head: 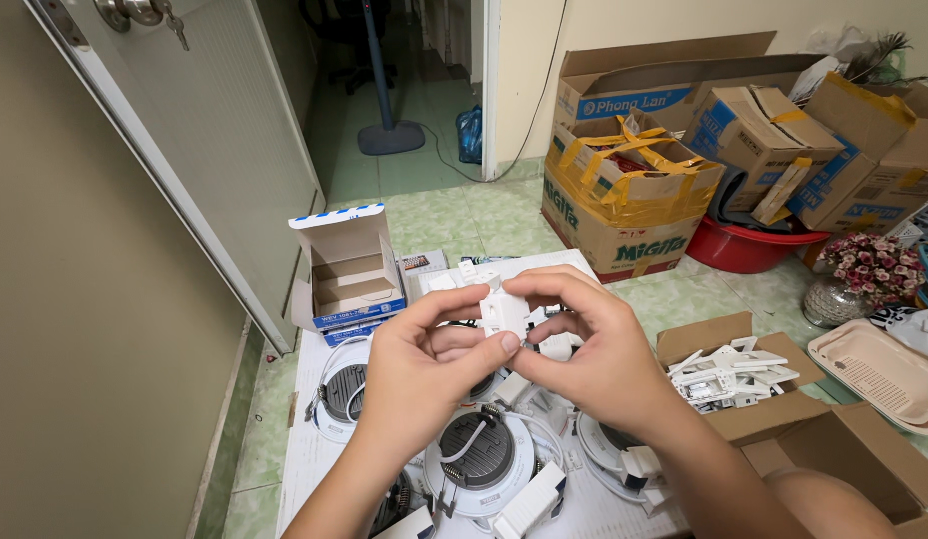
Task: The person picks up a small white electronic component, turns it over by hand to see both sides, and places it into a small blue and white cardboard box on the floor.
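Observation:
My left hand (424,364) and my right hand (594,344) meet above the floor and pinch a small white plastic part (504,311) between their fingertips. Left thumb presses on its lower edge; right fingers curl over its top and right side. Below the hands lie several round white recessed lamps (481,454) with dark finned backs, spring clips and white driver boxes (530,501) on wires. They rest on a white sheet (309,439) spread on the floor.
An open small white-and-blue carton (349,271) stands behind the hands. A brown box of white plastic parts (728,374) is at right, a beige tray (878,374) beyond it. Stacked cardboard boxes (623,200), a red basin (743,248) and a flower vase (853,284) are at the back right. Open door (184,150) at left.

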